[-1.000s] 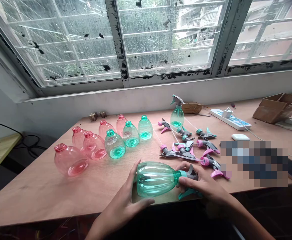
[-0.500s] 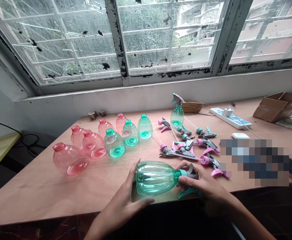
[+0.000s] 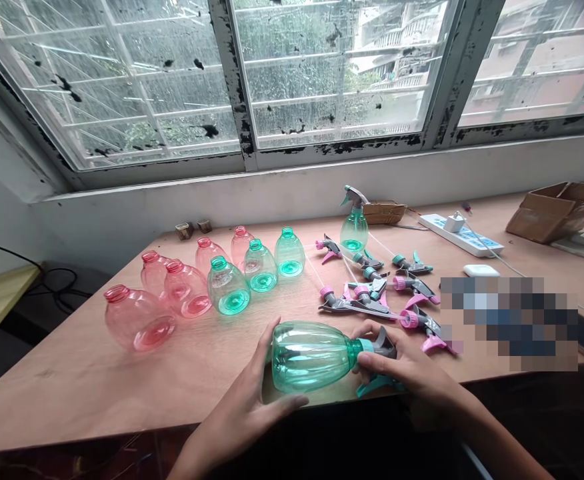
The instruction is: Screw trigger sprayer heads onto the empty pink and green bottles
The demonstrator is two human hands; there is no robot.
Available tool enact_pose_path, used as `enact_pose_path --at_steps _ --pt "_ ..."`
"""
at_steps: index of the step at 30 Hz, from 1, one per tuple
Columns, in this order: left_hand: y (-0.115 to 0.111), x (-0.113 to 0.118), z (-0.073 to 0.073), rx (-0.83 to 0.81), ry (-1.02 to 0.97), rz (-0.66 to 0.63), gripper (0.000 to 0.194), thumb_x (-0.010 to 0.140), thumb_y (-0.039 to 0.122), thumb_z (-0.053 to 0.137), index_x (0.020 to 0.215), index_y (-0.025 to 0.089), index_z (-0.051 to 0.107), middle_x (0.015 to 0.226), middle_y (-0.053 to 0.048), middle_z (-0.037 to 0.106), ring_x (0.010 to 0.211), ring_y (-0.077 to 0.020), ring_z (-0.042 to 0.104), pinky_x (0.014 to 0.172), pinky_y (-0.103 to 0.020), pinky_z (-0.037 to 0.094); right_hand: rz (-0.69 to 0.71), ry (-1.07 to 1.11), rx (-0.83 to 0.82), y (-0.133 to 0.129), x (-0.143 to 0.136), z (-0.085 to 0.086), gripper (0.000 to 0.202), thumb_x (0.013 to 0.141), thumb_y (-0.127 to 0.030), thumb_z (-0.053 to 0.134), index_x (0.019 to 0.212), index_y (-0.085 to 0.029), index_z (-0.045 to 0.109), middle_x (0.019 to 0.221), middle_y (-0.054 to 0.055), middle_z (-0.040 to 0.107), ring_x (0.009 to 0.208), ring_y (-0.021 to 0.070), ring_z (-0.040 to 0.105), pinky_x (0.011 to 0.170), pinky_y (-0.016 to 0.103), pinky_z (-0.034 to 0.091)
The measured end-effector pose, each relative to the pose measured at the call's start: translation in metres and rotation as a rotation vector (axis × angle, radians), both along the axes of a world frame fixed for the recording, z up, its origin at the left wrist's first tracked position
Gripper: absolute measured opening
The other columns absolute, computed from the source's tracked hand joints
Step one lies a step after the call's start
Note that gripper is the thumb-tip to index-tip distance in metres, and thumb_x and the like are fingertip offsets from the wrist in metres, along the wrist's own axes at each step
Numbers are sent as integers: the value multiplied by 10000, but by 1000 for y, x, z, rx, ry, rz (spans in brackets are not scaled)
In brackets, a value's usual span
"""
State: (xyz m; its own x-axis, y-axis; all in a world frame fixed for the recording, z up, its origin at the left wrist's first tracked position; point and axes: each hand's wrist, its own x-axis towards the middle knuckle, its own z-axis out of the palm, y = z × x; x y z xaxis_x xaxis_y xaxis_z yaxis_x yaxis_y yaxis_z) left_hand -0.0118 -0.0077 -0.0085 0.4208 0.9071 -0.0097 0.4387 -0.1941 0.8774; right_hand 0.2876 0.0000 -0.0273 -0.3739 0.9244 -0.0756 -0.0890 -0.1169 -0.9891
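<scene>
A translucent green spray bottle (image 3: 312, 357) lies on its side in my hands over the front of the table, its base toward the left. My left hand (image 3: 257, 393) is curved around the base end, thumb below and fingers behind. At the neck, my right hand (image 3: 397, 363) grips the collar of the grey and teal trigger sprayer head (image 3: 383, 343), which sits on the bottle's mouth. Part of the head is hidden by the fingers. Loose sprayer heads (image 3: 367, 300) in pink, teal and grey lie beyond my right hand.
Several open red bottles (image 3: 139, 323) and three open green bottles (image 3: 229, 293) stand to the left. A green bottle with sprayer (image 3: 355, 230) stands at the back. Farther right are a power strip (image 3: 462, 235), a cardboard box (image 3: 557, 213) and a blurred-out patch.
Both hands and the bottle keep nearly the same pose. The view has shifted very slightly.
</scene>
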Motion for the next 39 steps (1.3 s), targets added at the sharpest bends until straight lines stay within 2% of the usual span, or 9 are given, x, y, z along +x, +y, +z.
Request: enact_pose_path --at_steps 10,16,22,25,29,34,39 --pt "1 -1 -4 -2 -7 1 1015 913 465 751 1665 361 77 1735 -74 279 1568 -339 346 1303 -509 280 2 -9 10 2 2 -2 420 875 -481 817 1104 -190 618 812 6 738 753 170 671 739 303 526" --pt "0 -1 -4 21 7 -1 1007 913 474 749 1658 398 76 1743 -47 263 1574 -326 333 1315 -502 248 2 17 -13 0 1 -2 421 877 -463 824 1121 -191 615 815 0 739 765 166 673 737 291 514" --pt "0 -1 -7 25 -22 -2 1002 936 365 732 1656 414 36 1737 -57 275 1563 -321 354 1302 -518 268 -5 26 -20 0 -1 -1 413 868 -460 833 1104 -194 624 808 -1 741 761 170 680 757 304 532" --pt "1 -1 -8 19 -32 -13 1052 916 348 759 1657 413 15 1745 -64 254 1564 -325 352 1306 -526 251 -16 30 -22 0 -1 -2 410 861 -459 838 1098 -197 629 787 -7 732 752 169 675 738 297 531" --pt "2 -3 -7 -36 -33 -13 1179 873 413 806 1651 415 -80 1764 -55 198 1590 -327 295 1311 -526 239 -10 9 -3 1 0 -4 408 868 -465 830 1102 -195 632 785 -5 735 752 163 670 742 296 537" --pt "1 -4 -4 -27 9 -43 1056 926 470 736 1668 378 -9 1776 -42 155 1633 -295 169 1338 -494 140 -5 4 5 2 0 -3 403 885 -467 816 1107 -191 624 781 -6 736 742 157 671 738 291 544" --pt "1 -2 -6 26 5 -33 1038 943 403 729 1654 424 -27 1768 -15 190 1608 -282 255 1329 -477 206 -5 8 10 1 0 -2 406 881 -466 820 1102 -189 623 792 -8 737 747 153 675 732 280 545"
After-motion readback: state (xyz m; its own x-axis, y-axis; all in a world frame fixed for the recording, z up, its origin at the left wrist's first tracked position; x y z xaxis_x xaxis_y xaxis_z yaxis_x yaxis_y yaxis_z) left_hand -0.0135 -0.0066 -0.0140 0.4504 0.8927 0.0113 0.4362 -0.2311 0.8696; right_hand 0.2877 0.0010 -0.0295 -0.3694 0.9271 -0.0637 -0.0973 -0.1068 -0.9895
